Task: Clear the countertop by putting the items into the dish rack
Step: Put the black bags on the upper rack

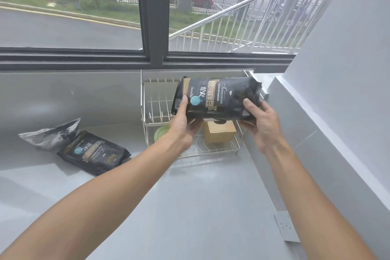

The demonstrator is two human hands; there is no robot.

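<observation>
I hold a black coffee bag (217, 96) sideways in both hands, in front of the upper tier of a two-tier wire dish rack (156, 110). My left hand (182, 121) grips its left end from below, my right hand (260, 119) its right end. A second black coffee bag (95, 153) lies flat on the grey countertop (190, 196) to the left. A silver-grey pouch (52, 135) lies beside it. On the rack's lower tier sit a tan cardboard box (219, 134) and a green round item (161, 133), partly hidden by my left hand.
The rack stands against the window sill (73, 59) at the counter's back. A grey wall (337, 101) slants along the right side, with a wall socket (287, 226) low on it.
</observation>
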